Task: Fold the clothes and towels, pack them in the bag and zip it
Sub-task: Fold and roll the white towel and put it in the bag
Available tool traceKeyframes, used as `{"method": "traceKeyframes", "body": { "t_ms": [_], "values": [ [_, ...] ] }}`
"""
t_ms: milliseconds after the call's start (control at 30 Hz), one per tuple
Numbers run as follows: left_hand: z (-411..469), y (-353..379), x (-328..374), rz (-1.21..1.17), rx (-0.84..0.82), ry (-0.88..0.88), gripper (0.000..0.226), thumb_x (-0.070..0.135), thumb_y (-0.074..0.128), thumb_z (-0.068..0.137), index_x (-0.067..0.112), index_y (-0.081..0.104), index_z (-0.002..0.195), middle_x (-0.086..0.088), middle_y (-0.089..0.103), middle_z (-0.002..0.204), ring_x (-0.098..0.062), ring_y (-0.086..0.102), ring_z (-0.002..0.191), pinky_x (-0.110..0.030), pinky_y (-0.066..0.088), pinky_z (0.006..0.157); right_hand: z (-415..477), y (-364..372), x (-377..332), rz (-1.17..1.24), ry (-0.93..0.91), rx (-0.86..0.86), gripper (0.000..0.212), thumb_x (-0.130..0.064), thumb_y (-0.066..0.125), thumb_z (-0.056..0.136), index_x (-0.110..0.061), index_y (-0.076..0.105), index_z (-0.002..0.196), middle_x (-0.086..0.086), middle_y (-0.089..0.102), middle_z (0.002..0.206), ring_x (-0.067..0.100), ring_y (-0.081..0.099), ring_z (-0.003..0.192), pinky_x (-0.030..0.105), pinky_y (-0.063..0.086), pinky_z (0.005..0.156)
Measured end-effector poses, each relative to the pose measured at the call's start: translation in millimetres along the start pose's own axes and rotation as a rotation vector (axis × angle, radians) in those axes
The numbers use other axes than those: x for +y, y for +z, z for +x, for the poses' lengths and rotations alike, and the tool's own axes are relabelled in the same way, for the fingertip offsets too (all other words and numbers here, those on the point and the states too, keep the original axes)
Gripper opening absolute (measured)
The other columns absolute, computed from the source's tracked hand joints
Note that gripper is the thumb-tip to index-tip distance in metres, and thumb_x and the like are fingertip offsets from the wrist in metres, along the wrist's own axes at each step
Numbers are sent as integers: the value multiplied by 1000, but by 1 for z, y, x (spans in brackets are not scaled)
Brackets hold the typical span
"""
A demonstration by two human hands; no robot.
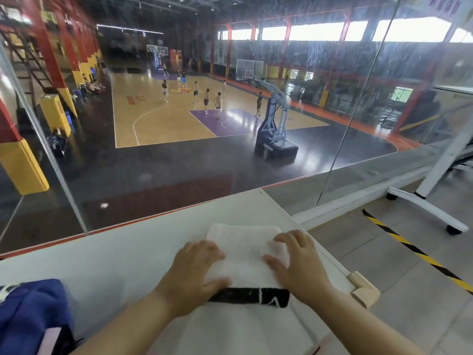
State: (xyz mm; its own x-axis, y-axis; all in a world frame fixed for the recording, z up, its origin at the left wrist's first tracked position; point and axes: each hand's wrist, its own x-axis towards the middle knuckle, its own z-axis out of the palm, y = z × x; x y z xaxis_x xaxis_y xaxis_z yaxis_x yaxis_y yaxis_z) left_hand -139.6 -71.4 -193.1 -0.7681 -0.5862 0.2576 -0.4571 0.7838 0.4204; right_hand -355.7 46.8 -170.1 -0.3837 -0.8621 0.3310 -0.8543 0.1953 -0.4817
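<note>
The white desk (122, 252) stands against a glass wall. A folded white towel (243, 242) with a black band (250, 297) lies by the desk's right edge. Blue fabric (28, 311), bag or garment I cannot tell, sits at the near left corner. The left hand (197, 275) and right hand (298, 263) press flat on the towel, fingers released and spread. A beige corner guard (364, 289) caps the right edge.
</note>
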Motion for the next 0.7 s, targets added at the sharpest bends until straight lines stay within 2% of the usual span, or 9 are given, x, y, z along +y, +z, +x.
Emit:
{"method": "traceKeyframes", "body": {
  "t_ms": [67, 100, 167, 233, 300, 400, 467, 600, 700],
  "values": [
    [-9, 4, -7, 135, -139, 94, 78, 79, 37, 73, 32, 41, 135, 21, 36, 135, -5, 30, 126, -24, 22, 112, -12, -2, -1, -80, -239, -209, 62, -65, 51, 77, -20, 58, 119, -4, 52, 120, 17, 44, 114, 29, 39, 96],
    [-12, 7, -9, 217, -140, 140, 76, 76, 40, 74, 30, 41, 135, 18, 42, 136, -7, 38, 125, -25, 29, 109, -17, 0, 1, -182, -323, -315, 70, -70, 48, 75, -20, 55, 124, -3, 53, 125, 19, 46, 118, 32, 41, 100],
    [-16, 9, -9, 298, -99, 177, 64, 66, 44, 76, 28, 50, 126, 12, 59, 125, -8, 56, 112, -26, 48, 95, -27, 8, 9, -330, -407, -345, 73, -70, 48, 75, -21, 48, 129, -3, 53, 129, 19, 52, 119, 29, 45, 97],
    [-16, 5, -5, 260, -51, 181, 49, 56, 47, 77, 27, 60, 115, 11, 68, 111, -8, 64, 99, -24, 54, 84, -30, 6, 4, -295, -327, -338, 61, -59, 51, 80, -23, 46, 129, -5, 54, 129, 18, 52, 119, 28, 46, 95],
    [-16, -7, 7, 126, -56, 127, 34, 48, 49, 79, 30, 62, 104, 11, 69, 97, -10, 64, 87, -23, 52, 76, -27, -5, -4, -169, -185, -381, 45, -49, 56, 84, -28, 47, 123, -8, 58, 117, 16, 55, 108, 30, 45, 88],
    [-18, -27, 22, -24, -115, -83, 27, 50, 52, 84, 28, 58, 100, 11, 61, 79, -10, 55, 75, -28, 44, 71, -19, -23, -11, 7, -30, -459, 30, -46, 63, 81, -32, 50, 104, -12, 62, 89, 12, 58, 81, 27, 45, 69],
    [-19, -34, 29, -85, -166, -183, 25, 50, 54, 86, 28, 58, 96, 10, 56, 69, -8, 53, 67, -26, 42, 66, -15, -29, -13, 100, 32, -500, 24, -46, 65, 80, -31, 54, 94, -9, 62, 84, 10, 57, 75, 24, 44, 64],
    [-12, -36, 32, -264, -133, -405, 32, 56, 54, 84, 24, 57, 80, 8, 60, 73, -10, 54, 68, -25, 38, 60, -1, -20, -11, 160, 205, -468, 33, -50, 65, 79, -18, 58, 84, -2, 57, 84, 14, 50, 70, 27, 39, 60],
    [2, -30, 34, -287, -142, -618, 47, 63, 58, 76, 17, 51, 81, 3, 57, 78, -14, 53, 70, -28, 37, 57, 6, -12, -9, 162, 413, -454, 38, -53, 66, 76, -17, 53, 78, 2, 45, 97, 20, 51, 75, 29, 43, 59]
  ]
}}
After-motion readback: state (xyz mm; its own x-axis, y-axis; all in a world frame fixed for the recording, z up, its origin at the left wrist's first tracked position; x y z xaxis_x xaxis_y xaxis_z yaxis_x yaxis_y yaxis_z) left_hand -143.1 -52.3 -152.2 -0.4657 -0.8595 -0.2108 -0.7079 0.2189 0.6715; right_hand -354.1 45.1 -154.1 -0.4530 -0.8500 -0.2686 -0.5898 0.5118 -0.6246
